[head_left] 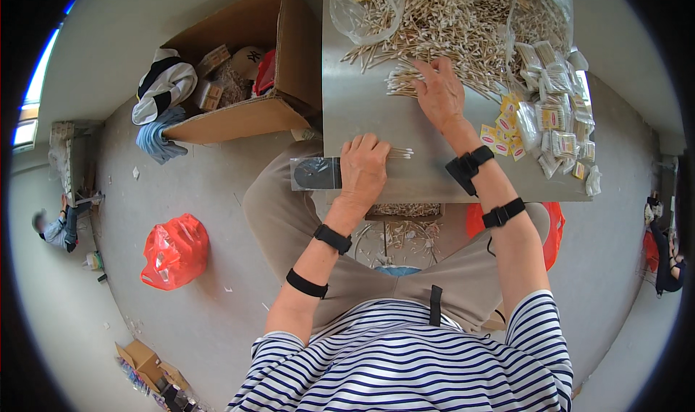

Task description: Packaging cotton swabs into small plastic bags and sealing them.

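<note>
My left hand [363,167] rests near the table's left edge, its fingers closed round a few cotton swabs [402,153] whose white tips stick out to the right. A clear plastic bag [316,173] with something flat and dark in or under it reaches left from beneath this hand, past the table edge. My right hand [441,97] is at the near side of a large heap of loose cotton swabs [449,14], its curved fingers apart and touching the swabs. What lies under its fingertips is partly hidden.
Small filled swab packets [554,115] and yellow cards [505,128] lie at the table's right. A cardboard box [239,122] with clothes stands left of the metal table [434,180]. A red plastic bag [176,251] sits on the floor. Other people are at both sides.
</note>
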A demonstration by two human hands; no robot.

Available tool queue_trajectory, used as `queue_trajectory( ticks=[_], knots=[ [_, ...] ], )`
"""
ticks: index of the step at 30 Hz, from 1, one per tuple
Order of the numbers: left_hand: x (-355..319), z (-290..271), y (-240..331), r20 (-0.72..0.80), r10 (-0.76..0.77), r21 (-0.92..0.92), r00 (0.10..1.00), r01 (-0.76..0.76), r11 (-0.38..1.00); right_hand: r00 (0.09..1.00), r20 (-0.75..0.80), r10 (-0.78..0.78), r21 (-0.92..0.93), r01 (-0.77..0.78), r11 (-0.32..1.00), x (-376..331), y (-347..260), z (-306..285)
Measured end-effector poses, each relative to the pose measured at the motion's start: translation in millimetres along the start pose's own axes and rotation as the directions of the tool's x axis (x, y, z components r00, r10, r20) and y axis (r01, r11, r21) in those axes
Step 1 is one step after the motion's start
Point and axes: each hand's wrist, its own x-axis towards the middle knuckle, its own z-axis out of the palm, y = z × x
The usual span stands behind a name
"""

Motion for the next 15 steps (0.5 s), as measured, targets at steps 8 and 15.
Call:
queue_trajectory(
  ticks=[8,15],
  knots=[
    [-2,-2,0,0.020,-0.009,0.023,1.000,0.008,1.000,0.995,0.053,-0.085,-0.050,0.087,0.995,-27,-2,12],
    [-10,-3,6,0.020,-0.004,0.035,1.000,0.003,0.999,0.976,-0.007,-0.216,0.010,0.216,0.976,-51,-9,-3]
  ],
)
